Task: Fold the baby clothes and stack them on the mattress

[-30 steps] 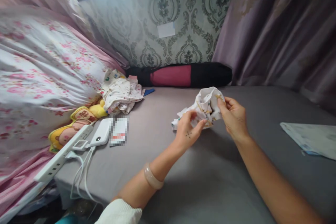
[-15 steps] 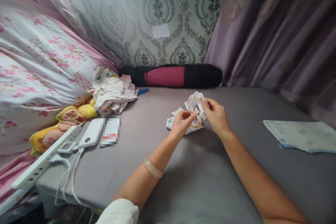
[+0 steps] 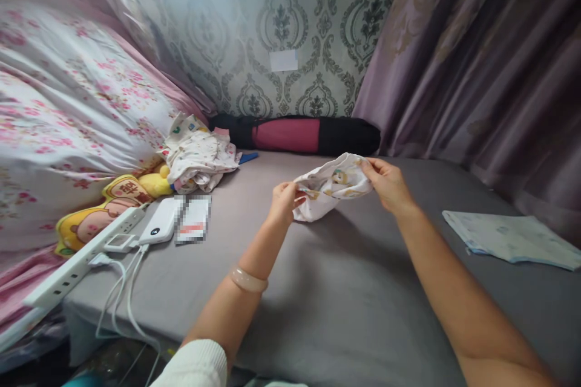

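A small white printed cloth garment (image 3: 333, 184) is stretched between my two hands, held a little above the grey sheet (image 3: 345, 290). Its upper edge gapes and shows some of the print inside; its exact kind is unclear. My left hand (image 3: 285, 201) pinches the left end of that edge. At the other end, my right hand (image 3: 385, 181) grips the cloth between thumb and fingers. To the right, a pale folded cloth with blue edging (image 3: 512, 236) lies flat.
At the left are a heap of printed white clothes (image 3: 200, 154), a yellow plush toy (image 3: 91, 217), a white power strip (image 3: 86, 254) with cables, and a white power bank (image 3: 158, 221). A black and red bolster (image 3: 285, 135) lies along the wall.
My hands have moved apart, the left one leftward. The garment was bunched between them and is now pulled wide with its edge spread. The view has shifted slightly.
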The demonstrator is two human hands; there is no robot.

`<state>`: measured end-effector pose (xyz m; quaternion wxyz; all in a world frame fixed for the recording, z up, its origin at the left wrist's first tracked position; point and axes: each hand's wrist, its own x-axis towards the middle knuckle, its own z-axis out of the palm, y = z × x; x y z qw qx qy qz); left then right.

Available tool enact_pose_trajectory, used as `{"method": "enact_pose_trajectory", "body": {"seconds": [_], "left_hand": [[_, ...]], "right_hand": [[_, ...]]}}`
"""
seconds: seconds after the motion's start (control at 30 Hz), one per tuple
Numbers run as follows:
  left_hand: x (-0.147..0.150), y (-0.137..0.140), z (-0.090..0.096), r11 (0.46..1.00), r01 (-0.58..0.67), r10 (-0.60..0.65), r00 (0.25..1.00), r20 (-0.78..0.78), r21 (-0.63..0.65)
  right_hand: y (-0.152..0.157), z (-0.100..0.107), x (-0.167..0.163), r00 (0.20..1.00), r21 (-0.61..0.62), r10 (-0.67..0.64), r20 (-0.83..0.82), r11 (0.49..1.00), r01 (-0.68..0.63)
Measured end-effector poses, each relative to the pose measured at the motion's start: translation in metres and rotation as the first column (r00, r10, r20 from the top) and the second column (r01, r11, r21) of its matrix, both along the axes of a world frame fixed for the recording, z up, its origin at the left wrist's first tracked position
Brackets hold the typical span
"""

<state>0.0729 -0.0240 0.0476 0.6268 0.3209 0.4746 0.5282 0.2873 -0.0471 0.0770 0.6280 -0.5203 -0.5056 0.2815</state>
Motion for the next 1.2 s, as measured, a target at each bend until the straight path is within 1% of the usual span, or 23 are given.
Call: {"method": "enact_pose_trajectory", "body": {"seconds": [0.1,0.17,0.23,0.27,0.33,0.4,0.43,0.5,0.57,0.63,0.7,0.73,0.77,0.8,0.83,0.9,0.93,0.97,1.0,1.07,1.1,1.17,1.2], "left_hand": [[-0.015,0.012,0.022,0.998,-0.037,0.037,0.999,-0.010,0.043],[-0.024,0.021,0.038,0.992,-0.050,0.059,0.995,-0.078,0.112],[-0.031,0.029,0.054,0.972,-0.069,0.109,0.979,-0.171,0.223],[-0.035,0.033,0.062,0.950,-0.075,0.147,0.964,-0.221,0.304],[-0.043,0.040,0.076,0.864,-0.034,0.226,0.918,-0.326,0.502],[-0.053,0.046,0.089,0.736,0.096,0.293,0.847,-0.444,0.670],[-0.058,0.048,0.095,0.674,0.182,0.318,0.804,-0.503,0.716],[-0.069,0.051,0.108,0.573,0.354,0.346,0.713,-0.610,0.739],[-0.079,0.053,0.119,0.508,0.501,0.342,0.629,-0.699,0.700],[-0.087,0.054,0.129,0.479,0.615,0.311,0.549,-0.776,0.627],[-0.092,0.055,0.135,0.469,0.689,0.286,0.473,-0.833,0.552],[-0.093,0.055,0.138,0.461,0.702,0.301,0.452,-0.840,0.543],[-0.092,0.054,0.139,0.449,0.688,0.348,0.453,-0.821,0.570],[-0.090,0.053,0.140,0.428,0.646,0.423,0.476,-0.771,0.632],[-0.088,0.053,0.140,0.395,0.576,0.510,0.510,-0.693,0.715],[-0.081,0.052,0.140,0.314,0.428,0.651,0.553,-0.521,0.847],[-0.078,0.053,0.139,0.289,0.405,0.680,0.551,-0.484,0.867],[-0.075,0.055,0.138,0.280,0.434,0.682,0.538,-0.496,0.856],[-0.072,0.058,0.138,0.283,0.497,0.667,0.513,-0.541,0.820],[-0.068,0.065,0.139,0.303,0.581,0.650,0.454,-0.610,0.755],[-0.067,0.069,0.140,0.318,0.565,0.663,0.441,-0.605,0.761],[-0.067,0.075,0.144,0.341,0.458,0.709,0.449,-0.544,0.821],[-0.068,0.078,0.146,0.347,0.424,0.714,0.459,-0.529,0.837]], "right_hand": [[-0.004,0.025,0.005,0.998,-0.019,-0.007,0.056,1.000,0.008],[-0.009,0.043,0.006,0.993,-0.031,0.007,0.116,1.000,-0.003],[-0.016,0.060,0.006,0.982,-0.032,0.034,0.188,0.999,-0.028],[-0.018,0.068,0.006,0.971,-0.032,0.049,0.232,0.999,-0.042],[-0.023,0.081,0.009,0.941,-0.032,0.068,0.332,0.998,-0.061],[-0.025,0.091,0.015,0.893,-0.025,0.062,0.446,0.998,-0.057],[-0.025,0.094,0.019,0.864,-0.017,0.048,0.501,0.999,-0.046],[-0.023,0.099,0.030,0.811,0.007,0.013,0.584,1.000,-0.021],[-0.021,0.102,0.042,0.771,0.023,-0.014,0.637,1.000,-0.001],[-0.021,0.104,0.052,0.743,0.010,-0.004,0.669,1.000,-0.004],[-0.024,0.106,0.057,0.709,-0.026,0.038,0.704,0.999,-0.028],[-0.026,0.107,0.057,0.696,-0.030,0.042,0.717,0.999,-0.031],[-0.028,0.108,0.055,0.691,-0.008,0.018,0.722,1.000,-0.018],[-0.030,0.109,0.053,0.696,0.050,-0.047,0.717,0.999,0.015],[-0.031,0.109,0.049,0.702,0.146,-0.152,0.695,0.987,0.070],[-0.029,0.109,0.042,0.683,0.366,-0.380,0.624,0.914,0.174],[-0.027,0.107,0.039,0.649,0.438,-0.442,0.620,0.881,0.181],[-0.024,0.106,0.037,0.605,0.470,-0.460,0.650,0.869,0.155],[-0.020,0.105,0.035,0.558,0.470,-0.451,0.697,0.874,0.120],[-0.011,0.104,0.034,0.489,0.464,-0.455,0.745,0.879,0.112],[-0.008,0.104,0.033,0.479,0.501,-0.510,0.714,0.851,0.159],[-0.001,0.105,0.032,0.474,0.586,-0.630,0.615,0.767,0.260],[0.001,0.106,0.031,0.474,0.590,-0.637,0.608,0.762,0.267]]}}
